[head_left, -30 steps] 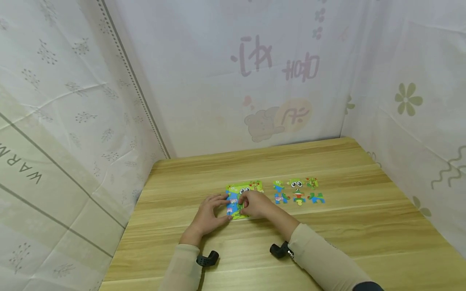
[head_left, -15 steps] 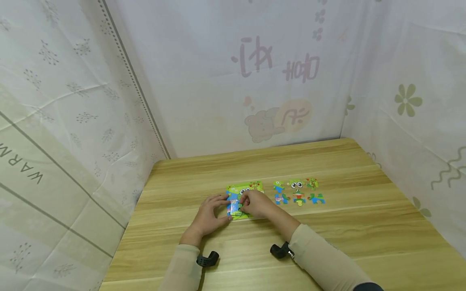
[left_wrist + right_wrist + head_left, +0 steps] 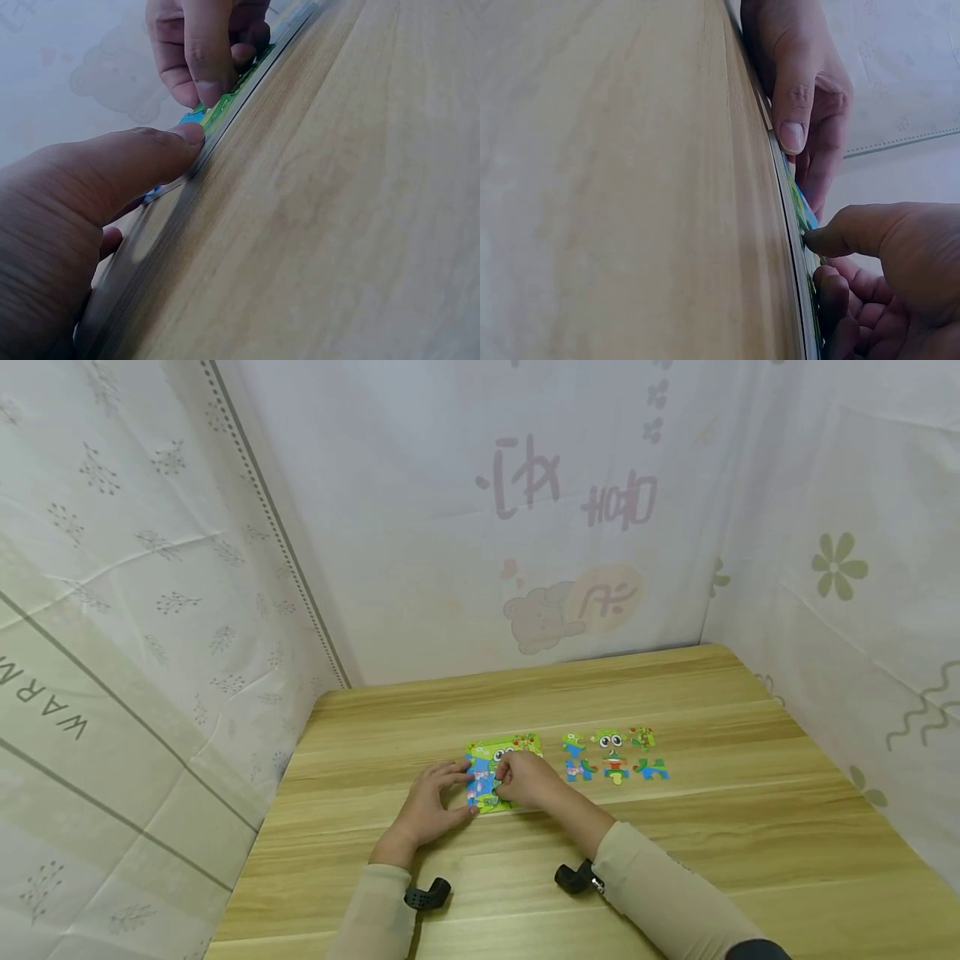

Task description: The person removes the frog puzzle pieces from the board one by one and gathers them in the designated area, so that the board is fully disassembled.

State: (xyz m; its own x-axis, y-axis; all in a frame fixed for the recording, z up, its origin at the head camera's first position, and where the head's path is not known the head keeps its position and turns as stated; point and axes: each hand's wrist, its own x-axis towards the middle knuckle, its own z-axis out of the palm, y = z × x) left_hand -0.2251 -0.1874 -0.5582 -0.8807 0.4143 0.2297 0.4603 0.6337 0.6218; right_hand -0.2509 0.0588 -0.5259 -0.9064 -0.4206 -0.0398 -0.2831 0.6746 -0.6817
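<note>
A frog jigsaw puzzle board (image 3: pixel 481 758) lies flat on the table, green and blue with big eyes. My left hand (image 3: pixel 433 802) rests at its left side, fingers spread, with the thumb at the near left corner. In the left wrist view, that thumb (image 3: pixel 161 159) presses on the board's edge. My right hand (image 3: pixel 527 779) is over the middle of the board with curled fingers, pinching a puzzle piece (image 3: pixel 484 787) in the lower left part. The right hand hides much of the board's right half. In the right wrist view, its thumb (image 3: pixel 847 231) touches the board's surface.
Several loose puzzle pieces (image 3: pixel 615 767) lie in two rows right of the board, showing parts of the frog, eyes and water. The wooden table (image 3: pixel 675 852) reaches back to a patterned curtain (image 3: pixel 420 568). More curtain hangs on both sides.
The piece under my right fingers tilted up and caught the light half a second ago; now it lies lower, nearly flat with the board. Both hands have stayed almost in place.
</note>
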